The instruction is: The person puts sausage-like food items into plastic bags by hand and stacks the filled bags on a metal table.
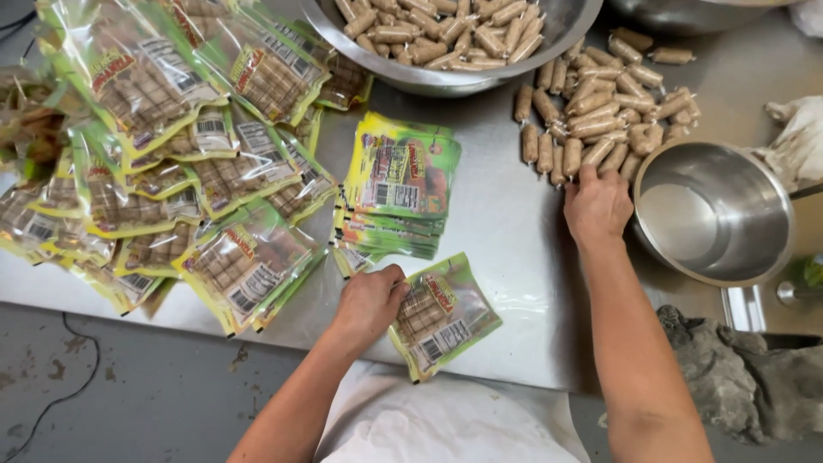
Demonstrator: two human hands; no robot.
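Nearest the camera, the left hand [370,302] pinched a partly filled pouch [446,313] flat on the steel table [506,231]. At one o'clock, the right hand [596,206], fingers curled, touched the loose sausages [591,107]; whether it gripped any was unclear.

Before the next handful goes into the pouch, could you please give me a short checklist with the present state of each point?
1. Left hand holds the part-filled pouch at its open end: ok.
2. Right hand is on the loose sausages on the steel table: ok.
3. Pouch lies flat on the table, apart from the stack of empty pouches: ok.
4. Pouch mouth wide enough: cannot tell, the hand covers it.
5. Filled packs lie to the left, out of the hands' way: ok.
6. How many pieces the right hand grips: cannot tell.
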